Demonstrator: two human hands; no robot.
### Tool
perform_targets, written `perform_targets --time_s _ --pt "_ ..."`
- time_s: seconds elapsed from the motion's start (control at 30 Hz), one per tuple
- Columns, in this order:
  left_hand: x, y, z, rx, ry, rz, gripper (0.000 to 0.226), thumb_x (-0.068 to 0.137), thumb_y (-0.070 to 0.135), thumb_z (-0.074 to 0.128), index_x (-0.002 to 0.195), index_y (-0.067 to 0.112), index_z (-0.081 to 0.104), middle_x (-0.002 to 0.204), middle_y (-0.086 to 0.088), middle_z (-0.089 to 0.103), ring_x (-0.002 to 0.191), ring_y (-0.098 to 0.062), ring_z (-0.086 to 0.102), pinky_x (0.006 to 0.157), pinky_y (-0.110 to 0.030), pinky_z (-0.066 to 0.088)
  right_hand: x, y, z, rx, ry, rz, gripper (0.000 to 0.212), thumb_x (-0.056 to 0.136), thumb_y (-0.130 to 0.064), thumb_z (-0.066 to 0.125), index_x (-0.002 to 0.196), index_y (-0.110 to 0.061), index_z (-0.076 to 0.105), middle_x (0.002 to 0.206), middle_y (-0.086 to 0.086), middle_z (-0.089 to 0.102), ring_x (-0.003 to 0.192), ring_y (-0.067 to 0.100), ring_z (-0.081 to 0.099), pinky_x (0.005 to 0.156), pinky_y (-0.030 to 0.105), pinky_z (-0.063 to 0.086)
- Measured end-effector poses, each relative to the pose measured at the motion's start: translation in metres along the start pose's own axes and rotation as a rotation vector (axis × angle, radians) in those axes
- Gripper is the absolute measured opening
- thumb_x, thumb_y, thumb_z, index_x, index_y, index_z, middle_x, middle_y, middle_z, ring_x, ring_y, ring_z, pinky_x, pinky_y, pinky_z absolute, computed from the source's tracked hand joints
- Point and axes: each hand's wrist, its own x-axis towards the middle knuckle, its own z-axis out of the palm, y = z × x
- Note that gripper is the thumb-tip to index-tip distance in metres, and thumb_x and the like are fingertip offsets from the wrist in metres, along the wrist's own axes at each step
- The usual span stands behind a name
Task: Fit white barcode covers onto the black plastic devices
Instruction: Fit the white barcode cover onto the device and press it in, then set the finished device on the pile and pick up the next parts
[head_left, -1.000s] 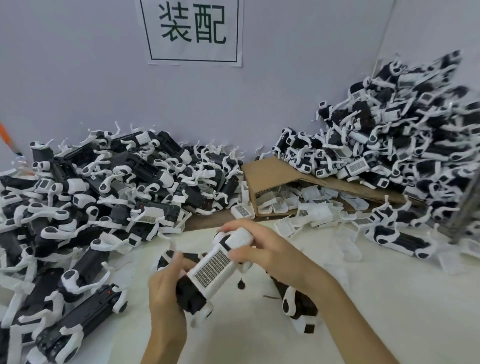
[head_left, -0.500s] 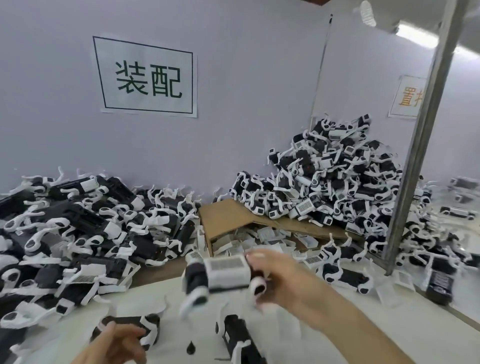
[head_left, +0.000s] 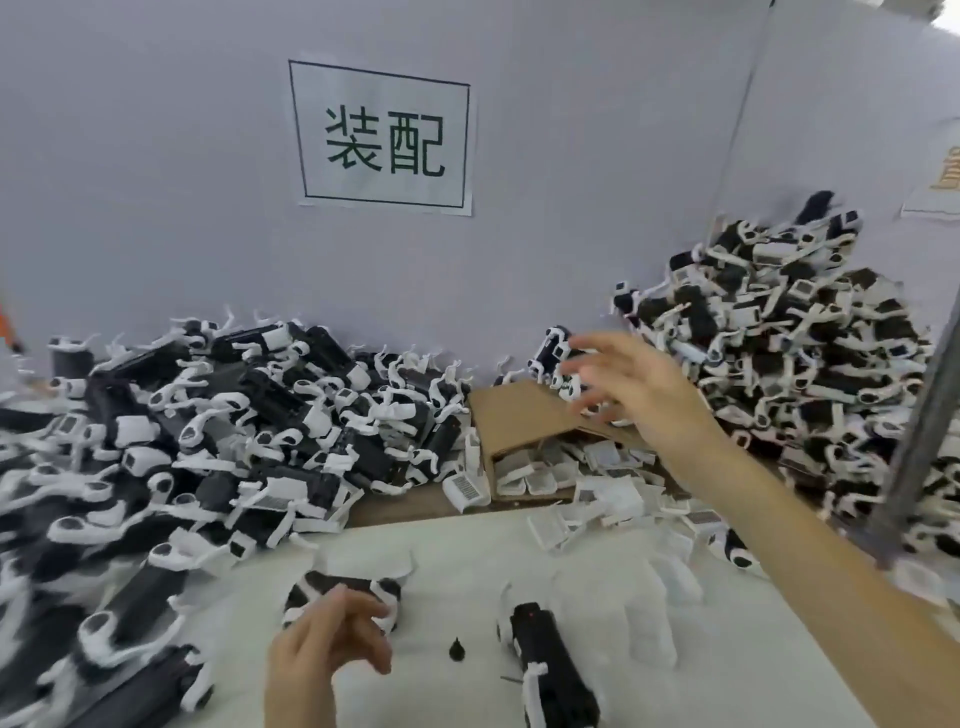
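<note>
Neither hand grips anything. Left of and below the brown cardboard box (head_left: 519, 415), the left hand (head_left: 322, 649) hovers with fingers loosely curled, just before 1 black plastic device with white clips (head_left: 343, 584). Above the box, the right hand (head_left: 639, 389) reaches forward with fingers spread. A blurred black-and-white device (head_left: 553, 358) sits at its fingertips; whether they touch it I cannot tell.

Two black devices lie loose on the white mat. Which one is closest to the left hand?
The crosswise device at the fingertips of the left hand; the lengthwise device lies apart, further right.
</note>
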Motion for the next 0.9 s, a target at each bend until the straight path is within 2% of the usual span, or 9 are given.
perform_targets --time_s 0.1,0.23,0.33,0.4,0.5,0.6,0.7,0.8,0.9 --pt "-0.03 0.015 0.012 0.119 -0.027 0.16 0.031 0.086 0.018 0.06 0.063 0.0 0.071 0.052 -0.024 0.057 0.048 -0.028 0.055 0.051 -0.029 0.049 -0.085 0.027 0.038 0.071 -0.143 0.061 0.028 0.097 -0.003 0.057 0.108 -0.023 0.073 0.099 -0.002 0.076 0.074 0.018 0.072 0.064 0.022 0.055" --pt "-0.046 0.026 0.009 0.341 -0.17 0.143 0.029 0.099 0.01 0.053 0.08 -0.004 0.068 0.061 -0.006 0.063 0.06 -0.015 0.059 0.063 -0.027 0.048 -0.158 0.041 0.1 0.125 -0.399 0.282 0.047 0.087 0.019 0.059 0.075 -0.021 0.081 0.086 0.005 0.077 0.065 0.017 0.071 0.065 0.026 0.052" --pt "-0.061 0.047 -0.008 0.542 -0.288 0.111 0.022 0.097 0.021 0.053 0.087 0.017 0.072 0.075 0.007 0.069 0.075 -0.008 0.063 0.073 -0.021 0.05 -0.187 0.05 0.147 -0.033 -0.646 0.354 0.043 0.088 0.005 0.067 0.075 -0.034 0.08 0.081 0.0 0.076 0.076 0.012 0.072 0.083 0.022 0.054" --pt "-0.074 0.062 -0.033 0.693 -0.29 0.145 0.019 0.094 0.029 0.053 0.088 0.029 0.071 0.084 0.015 0.071 0.085 -0.005 0.064 0.077 -0.019 0.048 -0.196 0.051 0.168 -0.078 -0.666 0.309 0.05 0.087 0.0 0.065 0.077 -0.048 0.075 0.077 -0.005 0.075 0.075 0.007 0.07 0.079 0.019 0.053" --pt "-0.088 0.09 -0.081 0.835 -0.116 0.272 0.015 0.097 0.022 0.06 0.094 0.028 0.073 0.092 0.016 0.073 0.091 -0.004 0.065 0.076 -0.018 0.048 -0.201 0.047 0.193 -0.056 -0.678 0.179 0.055 0.085 0.0 0.066 0.084 -0.054 0.069 0.086 -0.019 0.073 0.079 0.002 0.069 0.071 0.012 0.049" --pt "-0.08 0.136 -0.143 0.932 0.164 0.426 0.013 0.095 0.017 0.065 0.094 0.027 0.073 0.091 0.014 0.072 0.082 -0.005 0.066 0.069 -0.019 0.05 -0.196 0.044 0.214 0.014 -0.747 0.025 0.046 0.086 -0.005 0.071 0.096 -0.05 0.071 0.105 -0.028 0.065 0.093 0.0 0.067 0.074 0.014 0.049" --pt "-0.056 0.193 -0.221 1.157 0.398 0.531 0.008 0.095 0.031 0.066 0.102 0.029 0.069 0.105 0.009 0.07 0.092 -0.016 0.066 0.077 -0.034 0.053 -0.191 0.032 0.24 0.051 -0.77 -0.115 0.045 0.083 -0.032 0.077 0.118 -0.05 0.055 0.127 -0.033 0.047 0.116 -0.006 0.055 0.086 0.013 0.045" --pt "-0.037 0.233 -0.314 1.373 0.658 0.291 0.049 0.085 0.067 0.06 0.114 0.029 0.069 0.128 -0.009 0.064 0.109 -0.03 0.06 0.086 -0.045 0.049 -0.197 0.009 0.275 -0.075 -0.808 -0.381 0.077 0.077 -0.059 0.069 0.142 -0.054 0.028 0.151 -0.036 0.013 0.135 -0.013 0.028 0.103 0.008 0.026" --pt "-0.045 0.236 -0.389 1.307 0.768 -0.076 0.094 0.06 0.092 0.046 0.128 0.029 0.065 0.141 -0.015 0.056 0.127 -0.042 0.052 0.105 -0.059 0.04 -0.219 -0.014 0.32 -0.209 -0.806 -0.705 0.099 0.077 -0.059 0.073 0.152 -0.045 0.01 0.164 -0.012 -0.008 0.152 0.016 0.007 0.118 0.038 0.014"
